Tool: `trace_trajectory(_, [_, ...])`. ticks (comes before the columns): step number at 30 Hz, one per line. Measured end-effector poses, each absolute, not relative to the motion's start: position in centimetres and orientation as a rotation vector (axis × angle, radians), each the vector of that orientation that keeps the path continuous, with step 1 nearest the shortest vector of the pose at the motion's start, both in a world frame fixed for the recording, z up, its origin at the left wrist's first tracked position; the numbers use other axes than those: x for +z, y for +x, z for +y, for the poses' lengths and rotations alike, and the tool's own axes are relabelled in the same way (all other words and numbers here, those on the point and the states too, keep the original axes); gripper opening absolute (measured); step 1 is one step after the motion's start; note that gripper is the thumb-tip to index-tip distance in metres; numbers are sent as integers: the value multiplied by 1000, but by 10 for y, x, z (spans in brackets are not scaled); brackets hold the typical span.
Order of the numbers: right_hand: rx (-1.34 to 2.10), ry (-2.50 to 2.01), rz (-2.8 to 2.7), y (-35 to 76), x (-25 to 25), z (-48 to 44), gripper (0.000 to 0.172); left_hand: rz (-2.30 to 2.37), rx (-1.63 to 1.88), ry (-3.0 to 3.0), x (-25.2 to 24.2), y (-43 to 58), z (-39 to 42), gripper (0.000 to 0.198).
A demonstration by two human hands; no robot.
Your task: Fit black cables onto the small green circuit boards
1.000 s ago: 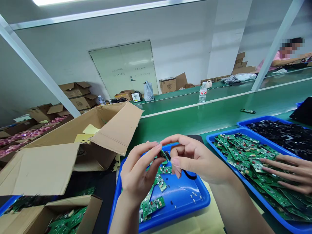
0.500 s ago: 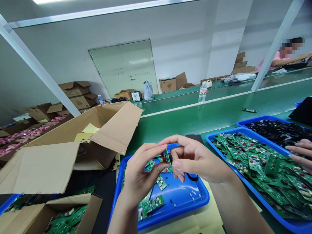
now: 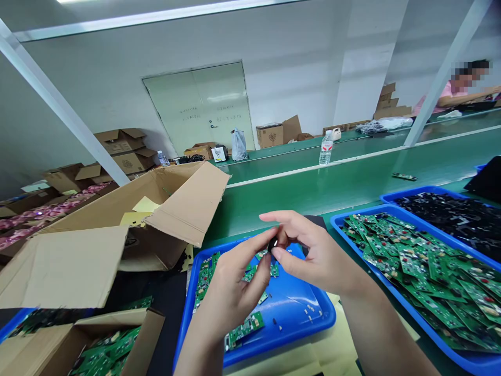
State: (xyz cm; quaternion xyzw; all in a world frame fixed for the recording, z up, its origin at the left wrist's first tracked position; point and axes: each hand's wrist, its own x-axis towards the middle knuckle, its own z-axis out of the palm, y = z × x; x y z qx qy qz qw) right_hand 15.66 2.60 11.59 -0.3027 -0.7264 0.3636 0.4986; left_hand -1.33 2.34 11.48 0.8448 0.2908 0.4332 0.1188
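Note:
Above the small blue tray, my left hand pinches a small circuit board between thumb and forefinger, mostly hidden by the fingers. A dark, rounded black part shows at the fingertips. My right hand closes its thumb and bent fingers on that black part from the right, its forefinger stretched out above. Beneath the hands, several green circuit boards lie in the tray's left half, with tiny loose pale and dark pieces on the right.
A large blue tray heaped with circuit boards stands at right, before a tray of black parts. Left are an open carton and a smaller box of boards. A water bottle stands behind; a person sits far right.
The board has turned in my fingers, so its green face no longer shows. My right forefinger has lifted away from the left fingertips. Another person's hand at the right edge has gone from view.

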Motion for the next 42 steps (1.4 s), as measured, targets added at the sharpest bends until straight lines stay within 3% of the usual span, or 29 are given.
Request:
trace_trajectory(22, [336,-716,-1961,143,105,33,43,1013,1301,2449,117,-10,26,20])
trace_trajectory(42, [422,-777,-2028,156,104,39,44,1093,1309,2281,105,1,29,22])
